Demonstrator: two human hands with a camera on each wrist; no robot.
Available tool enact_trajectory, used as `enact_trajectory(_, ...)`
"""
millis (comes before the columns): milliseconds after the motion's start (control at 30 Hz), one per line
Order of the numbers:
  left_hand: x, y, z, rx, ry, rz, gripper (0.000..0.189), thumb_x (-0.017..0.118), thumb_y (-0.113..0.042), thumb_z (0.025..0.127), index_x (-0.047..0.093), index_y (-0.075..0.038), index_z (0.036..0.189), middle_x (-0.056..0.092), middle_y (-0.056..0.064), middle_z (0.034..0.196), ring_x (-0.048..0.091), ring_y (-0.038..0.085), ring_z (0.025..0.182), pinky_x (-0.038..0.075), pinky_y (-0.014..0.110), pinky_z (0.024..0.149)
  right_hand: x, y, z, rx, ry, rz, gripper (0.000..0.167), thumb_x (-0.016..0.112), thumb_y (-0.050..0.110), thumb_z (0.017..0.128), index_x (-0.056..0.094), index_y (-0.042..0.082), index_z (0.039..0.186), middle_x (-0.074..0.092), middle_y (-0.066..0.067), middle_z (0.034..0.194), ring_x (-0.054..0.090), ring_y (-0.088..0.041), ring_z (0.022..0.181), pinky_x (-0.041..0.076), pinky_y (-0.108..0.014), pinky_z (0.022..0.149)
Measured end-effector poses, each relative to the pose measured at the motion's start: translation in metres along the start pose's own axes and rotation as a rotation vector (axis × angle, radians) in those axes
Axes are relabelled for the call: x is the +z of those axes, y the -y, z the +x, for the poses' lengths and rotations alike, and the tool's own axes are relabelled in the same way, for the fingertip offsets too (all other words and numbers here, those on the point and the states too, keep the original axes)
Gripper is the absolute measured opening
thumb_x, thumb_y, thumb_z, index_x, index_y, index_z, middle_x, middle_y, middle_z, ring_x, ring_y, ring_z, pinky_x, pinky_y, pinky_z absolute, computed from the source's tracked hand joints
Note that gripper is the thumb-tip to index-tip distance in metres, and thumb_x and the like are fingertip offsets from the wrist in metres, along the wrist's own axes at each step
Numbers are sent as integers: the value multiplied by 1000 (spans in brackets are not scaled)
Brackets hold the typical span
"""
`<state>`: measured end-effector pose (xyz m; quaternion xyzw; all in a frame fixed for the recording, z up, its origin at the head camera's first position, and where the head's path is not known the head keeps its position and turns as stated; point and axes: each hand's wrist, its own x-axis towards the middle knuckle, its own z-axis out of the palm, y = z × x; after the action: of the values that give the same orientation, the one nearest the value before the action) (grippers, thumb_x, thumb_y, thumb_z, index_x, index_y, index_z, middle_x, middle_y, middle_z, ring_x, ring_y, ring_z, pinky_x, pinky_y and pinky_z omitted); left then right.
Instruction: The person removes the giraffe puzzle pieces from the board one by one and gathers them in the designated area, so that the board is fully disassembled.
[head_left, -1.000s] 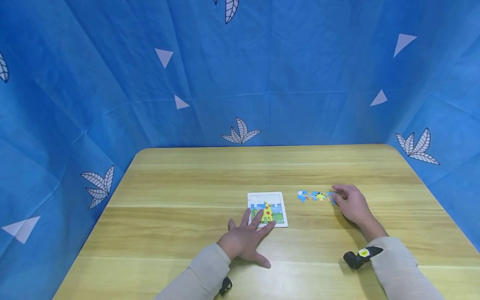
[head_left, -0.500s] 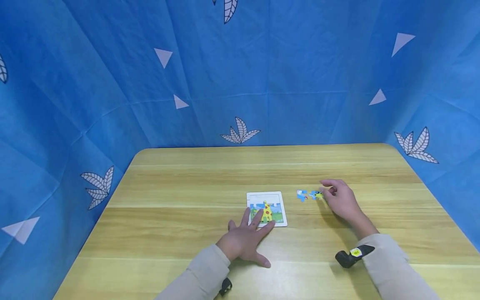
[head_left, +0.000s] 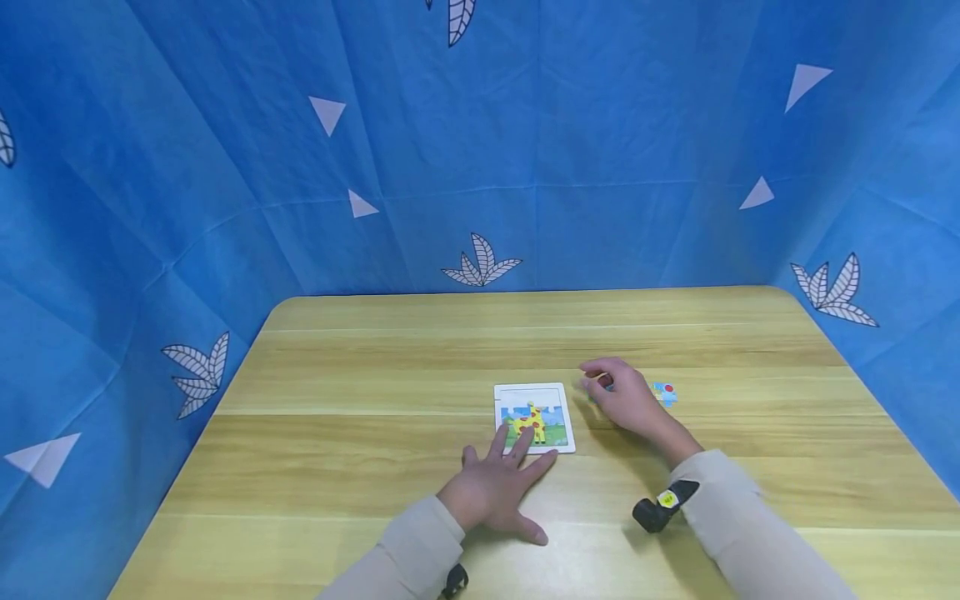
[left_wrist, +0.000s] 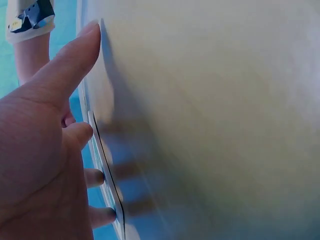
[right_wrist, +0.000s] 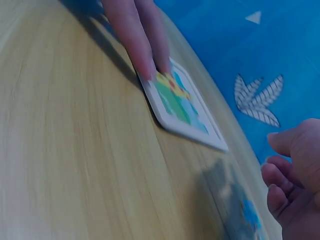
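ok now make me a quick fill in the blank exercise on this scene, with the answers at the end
1. The animal pictured on the puzzle is a ____.
2. The left hand touches the puzzle, whose frame is coloured ____.
3. In the head view, the right hand is to the ____ of the puzzle.
4. The piece just past the right hand bears a round spot coloured ____.

Missing words: giraffe; white; right; red.
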<state>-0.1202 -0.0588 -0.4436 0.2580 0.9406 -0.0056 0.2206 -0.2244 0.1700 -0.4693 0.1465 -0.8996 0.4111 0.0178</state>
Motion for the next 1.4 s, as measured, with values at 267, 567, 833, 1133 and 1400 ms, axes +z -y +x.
enact_trajectory(267,5,0,1,-5,3,19,100,56,-81,66,11,-45,149,4,0,160,6,36,145,30,67,95,23,24,9,-19,143,33,30,59,12,92,61,-1,118,65,-11,102,60,-20,86,50,-33,75)
enact_trajectory(567,6,-1,2,-9,-5,11,98,57,-79,67,14,-45,149,5,-2,160,8,35,145,29,68,96,41,34,16,-23,230,29,24,59,11,92,64,2,114,62,-9,98,58,-17,83,50,-31,72)
enact_trajectory(833,7,0,2,-7,9,-7,97,57,-78,68,13,-45,148,5,-2,160,7,35,145,28,69,96,48,39,22,-66,319,-7,15,60,11,92,69,7,103,61,-1,88,53,-14,80,46,-31,75)
enact_trajectory(1133,5,0,2,-11,6,-25,99,59,-78,67,11,-46,148,5,-1,160,6,35,145,27,70,96,46,44,29,-94,466,-30,15,57,7,93,71,11,97,63,1,93,53,-14,88,46,-36,82)
enact_trajectory(1400,3,0,2,-14,15,-32,98,59,-77,67,13,-46,148,4,-2,160,6,35,145,26,71,97,45,48,30,-67,516,-12,15,56,6,93,70,12,93,61,0,95,52,-16,91,44,-39,85)
